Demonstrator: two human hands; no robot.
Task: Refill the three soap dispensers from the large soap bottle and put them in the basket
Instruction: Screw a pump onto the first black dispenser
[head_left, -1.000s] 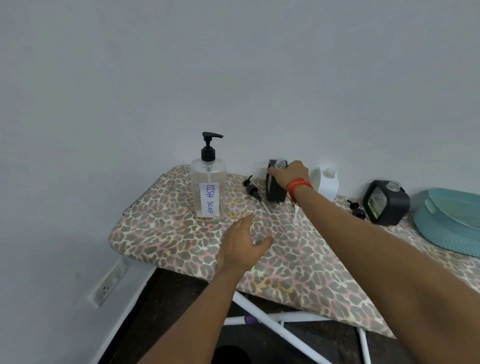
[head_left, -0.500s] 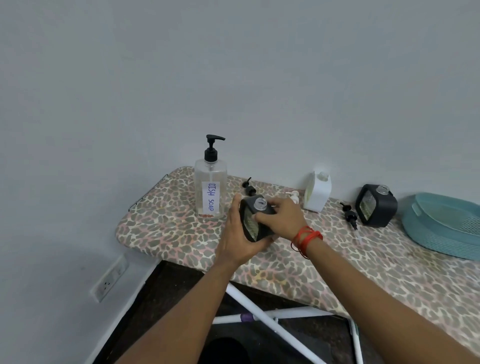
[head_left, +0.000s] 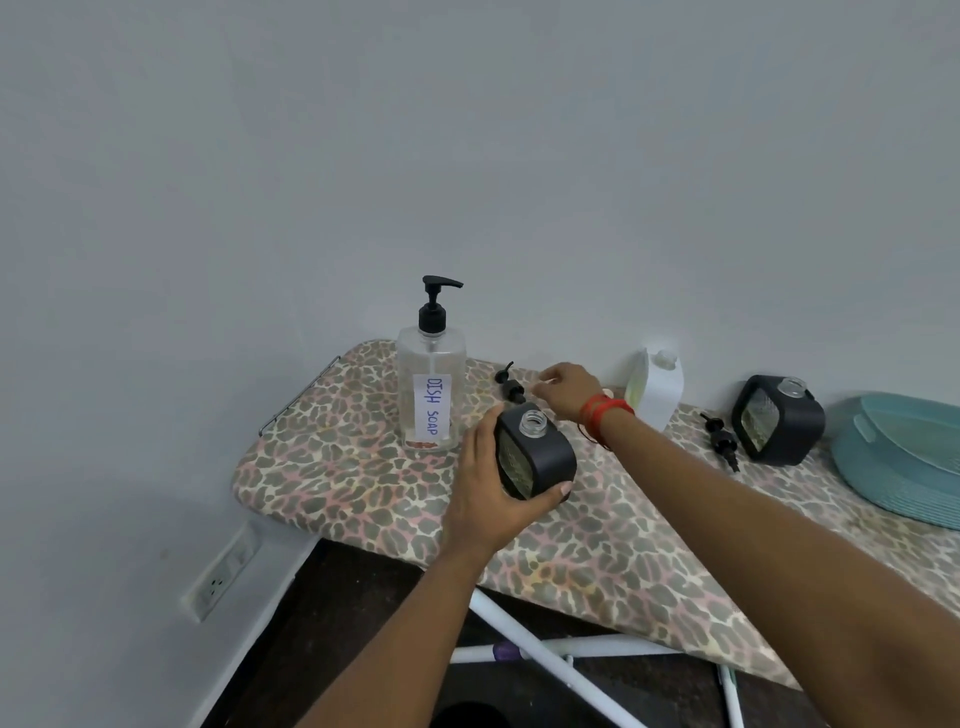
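My left hand (head_left: 480, 493) grips a black square soap dispenser (head_left: 537, 457) with its neck uncapped, held just above the leopard-print board (head_left: 353, 467). My right hand (head_left: 566, 387) hovers beyond it, fingers relaxed and empty, close to a loose black pump head (head_left: 511, 387). The tall clear bottle labelled DISH SOAP (head_left: 431, 389) stands upright to the left. A white dispenser (head_left: 657, 387) without its cap stands by the wall. A second black dispenser (head_left: 776, 418) sits further right, with another black pump head (head_left: 722, 439) lying beside it. The teal basket (head_left: 904, 452) is at the far right.
The board is an ironing board with white legs (head_left: 545, 654) over a dark floor. A grey wall runs close behind all the objects. A wall socket (head_left: 221, 577) sits low on the left wall.
My right hand brought the black dispenser forward from the wall, my left hand took it, and my right hand let go and moved back toward the loose pump head.
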